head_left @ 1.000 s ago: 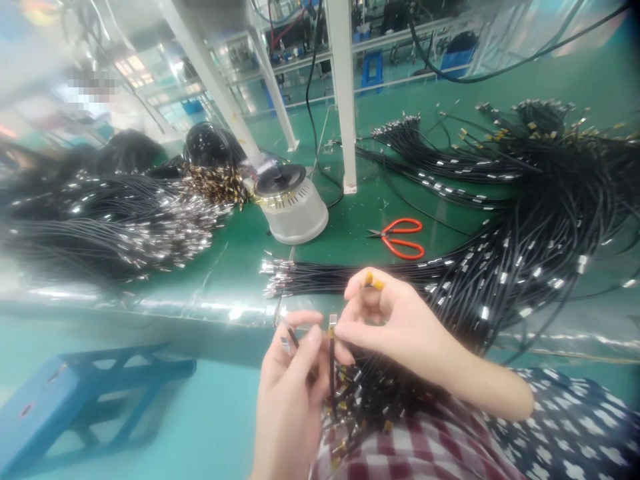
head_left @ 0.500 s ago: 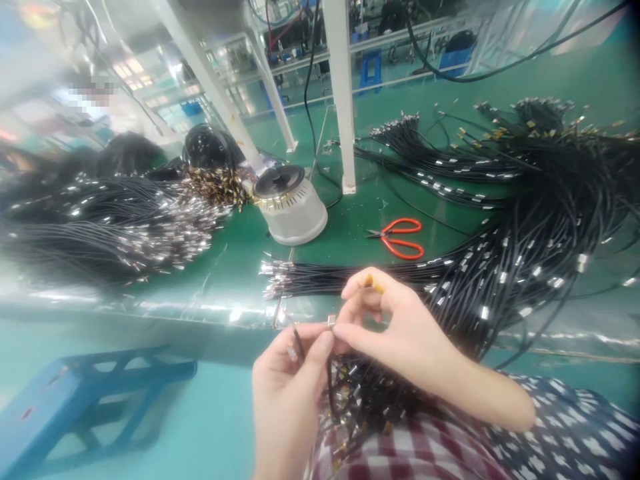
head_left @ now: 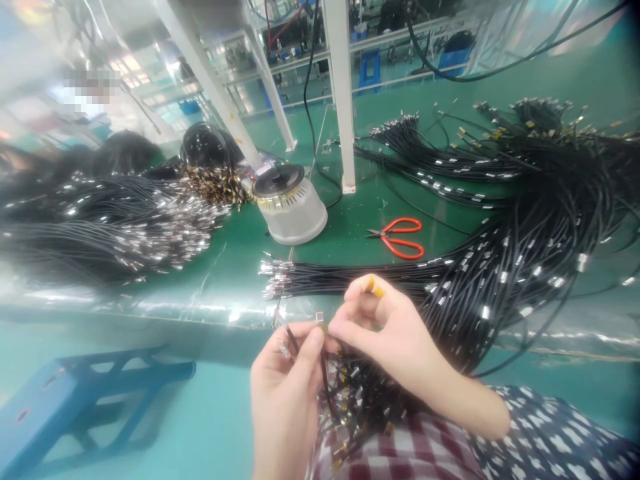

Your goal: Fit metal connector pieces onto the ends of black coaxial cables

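Between its thumb and forefinger my left hand (head_left: 287, 380) pinches a black cable (head_left: 326, 383) just below its small metal connector (head_left: 320, 319). Another stretch of black cable passes behind the left thumb, among the curled fingers. My right hand (head_left: 383, 327) is close by, thumb and forefinger pinched together beside the connector; whether anything small is between them is hidden. A strip of yellow tape (head_left: 375, 287) wraps one right finger. Below both hands, a heap of cables with metal and yellowish ends (head_left: 355, 393) lies on my lap over a checked cloth (head_left: 400, 453).
Red-handled scissors (head_left: 403, 238) lie on the green table (head_left: 345, 233), right of a white round holder (head_left: 295, 217) with small gold parts around its rim. Black cable bundles (head_left: 480, 267) cover the right side; more cables (head_left: 150, 213) pile at left. A blue stool (head_left: 100, 393) stands lower left.
The connector in my left fingers has shifted slightly left and stands more exposed. My right fingertips have moved a little left and down with it, and the right forearm has drawn inward.
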`<state>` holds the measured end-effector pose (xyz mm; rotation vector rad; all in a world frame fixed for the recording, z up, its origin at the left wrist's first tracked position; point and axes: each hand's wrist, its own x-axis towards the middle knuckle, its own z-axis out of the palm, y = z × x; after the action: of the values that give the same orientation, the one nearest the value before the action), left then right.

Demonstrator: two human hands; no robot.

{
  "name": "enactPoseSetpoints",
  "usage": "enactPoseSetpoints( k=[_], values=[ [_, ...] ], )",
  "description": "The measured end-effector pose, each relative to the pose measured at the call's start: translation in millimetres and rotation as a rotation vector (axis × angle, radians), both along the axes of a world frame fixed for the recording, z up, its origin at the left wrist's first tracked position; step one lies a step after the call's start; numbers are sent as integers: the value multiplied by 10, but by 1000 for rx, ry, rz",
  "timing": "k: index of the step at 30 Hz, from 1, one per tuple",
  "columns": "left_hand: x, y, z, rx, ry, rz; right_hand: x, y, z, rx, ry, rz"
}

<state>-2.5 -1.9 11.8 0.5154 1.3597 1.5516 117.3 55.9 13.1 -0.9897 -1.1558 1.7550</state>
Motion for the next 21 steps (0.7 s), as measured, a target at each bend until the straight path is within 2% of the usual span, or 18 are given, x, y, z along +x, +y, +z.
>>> enactPoseSetpoints(
  k=[8,10,14,21],
  values=[
    [19,22,-15,24,-12,16,-23,-71,30,348,-116,-128],
    [26,29,-14,25,-15,19,-14,-57,29,343,-122,-126],
    [28,41,-23,6,-43,14,-10,3,18,231,-90,-87],
    [0,50,-52,-6,-82,10,-51,60,-27,183,-73,-83]
  ],
)
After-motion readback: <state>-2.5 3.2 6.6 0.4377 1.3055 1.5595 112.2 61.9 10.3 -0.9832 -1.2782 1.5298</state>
